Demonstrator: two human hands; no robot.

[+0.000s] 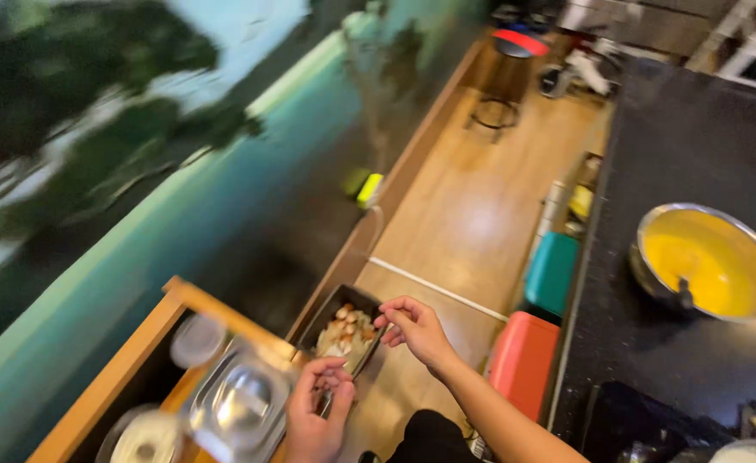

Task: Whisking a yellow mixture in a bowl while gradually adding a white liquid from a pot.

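A dark rectangular tray (327, 309) of pale chopped food pieces (346, 333) hangs over the wooden floor at the lower middle of the head view. My left hand (318, 413) grips the tray's near edge from below. My right hand (416, 329) is at the tray's right rim, fingers curled and pinched over the food. Whether the fingers hold a piece is hidden.
A wooden shelf (129, 360) with steel lidded containers (239, 403) stands at the lower left. A black counter (695, 154) on the right carries a steel bowl of yellow liquid (711, 261). Red (524, 360) and teal (553, 273) bins sit under it. A stool (510, 69) stands far back.
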